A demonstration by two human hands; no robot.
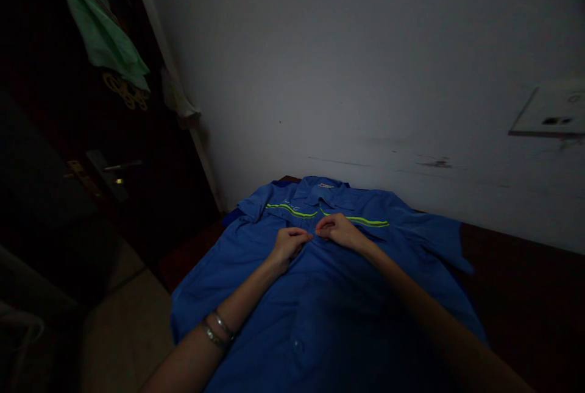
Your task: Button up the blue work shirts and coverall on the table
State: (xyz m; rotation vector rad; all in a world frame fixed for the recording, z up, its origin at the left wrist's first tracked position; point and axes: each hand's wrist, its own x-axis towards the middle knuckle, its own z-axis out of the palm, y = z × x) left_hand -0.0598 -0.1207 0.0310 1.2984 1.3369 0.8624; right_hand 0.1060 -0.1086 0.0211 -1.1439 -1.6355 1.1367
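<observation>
A blue work shirt (329,308) with a yellow-green chest stripe lies flat, front up, on a dark table (525,295), collar toward the wall. My left hand (290,244) and my right hand (338,230) meet at the shirt's front opening just below the collar. Both hands have fingers curled and pinched on the fabric of the button strip. Whatever sits between the fingertips is too small and dark to name beyond the shirt cloth. Two thin bangles (218,329) circle my left wrist.
A pale wall (365,76) rises right behind the table. A dark door with a metal handle (119,167) stands at the left, with a green cloth (107,33) hanging on it. A tiled floor (123,332) shows at the lower left.
</observation>
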